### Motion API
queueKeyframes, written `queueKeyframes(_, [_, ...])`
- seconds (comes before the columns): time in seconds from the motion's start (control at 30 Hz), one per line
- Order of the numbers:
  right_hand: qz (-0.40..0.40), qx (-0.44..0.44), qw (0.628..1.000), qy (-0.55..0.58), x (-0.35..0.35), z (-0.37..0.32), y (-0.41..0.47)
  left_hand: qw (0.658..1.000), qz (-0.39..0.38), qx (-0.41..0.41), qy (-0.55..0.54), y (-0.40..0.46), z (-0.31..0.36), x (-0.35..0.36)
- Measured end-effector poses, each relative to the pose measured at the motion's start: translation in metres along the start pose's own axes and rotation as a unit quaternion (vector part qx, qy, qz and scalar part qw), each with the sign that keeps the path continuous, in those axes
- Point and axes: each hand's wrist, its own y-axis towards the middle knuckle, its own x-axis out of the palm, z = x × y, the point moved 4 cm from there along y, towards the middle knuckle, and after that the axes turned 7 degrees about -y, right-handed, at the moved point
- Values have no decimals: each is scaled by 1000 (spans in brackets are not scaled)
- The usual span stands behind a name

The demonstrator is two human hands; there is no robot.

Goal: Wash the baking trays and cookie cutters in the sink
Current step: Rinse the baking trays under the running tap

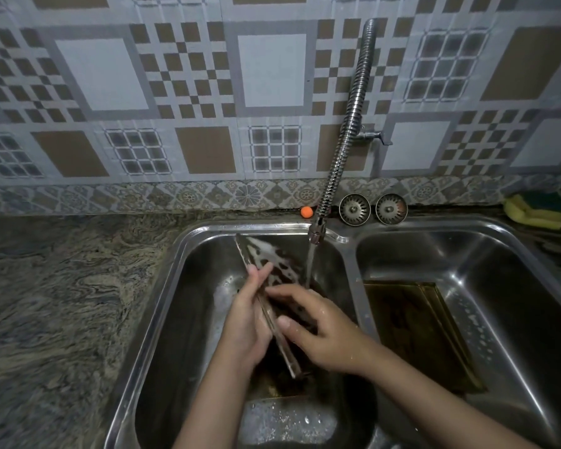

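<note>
While water runs, my left hand [245,322] grips the soapy baking tray [272,267]; my right hand [321,332] lies flat, fingers straight, on it.

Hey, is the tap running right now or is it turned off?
Running. A stream of water falls from the tap onto the soapy baking tray held in the left basin.

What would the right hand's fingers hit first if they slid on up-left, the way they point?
Probably the left hand, gripping the tray edge beyond the right hand; depth is unclear.
</note>
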Motion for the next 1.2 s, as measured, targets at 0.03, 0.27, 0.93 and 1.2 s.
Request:
queueKeyframes(0.03, [1,2,1000,30,-3,-3,4,1000,12,17,-14,0,1,-2])
queueKeyframes(0.27, [106,85,981,-136,-64,13,25,991,91,84,-43,-2,-3,-28])
queueKeyframes(0.93, [-90,232,881,-401,-28,67,0,988,75,98,98,5,-35,-45])
queueKeyframes(1.2, [-90,93,929,-347,-2,55,-3,980,60,176,72,4,-7,-41])
